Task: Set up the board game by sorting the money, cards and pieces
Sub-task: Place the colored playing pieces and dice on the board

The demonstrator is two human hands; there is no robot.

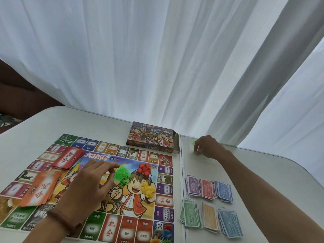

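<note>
Green pile (122,173), red pile (144,168) and yellow pile (148,188): 3 heaps on the board (164,200). 2 card decks (69,159) lie on its left part, and 6 money stacks (207,190) sit on the table (280,181) just right of it. Left hand (91,183) hovers loosely spread at the green pile. Right hand (209,146), arm outstretched beside the box (152,137), curls over stray green bits (194,142); its grip is too blurred to tell.

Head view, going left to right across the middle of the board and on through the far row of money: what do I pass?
orange card stack → left hand → green pieces → yellow pieces → purple notes → red notes → blue notes
</note>
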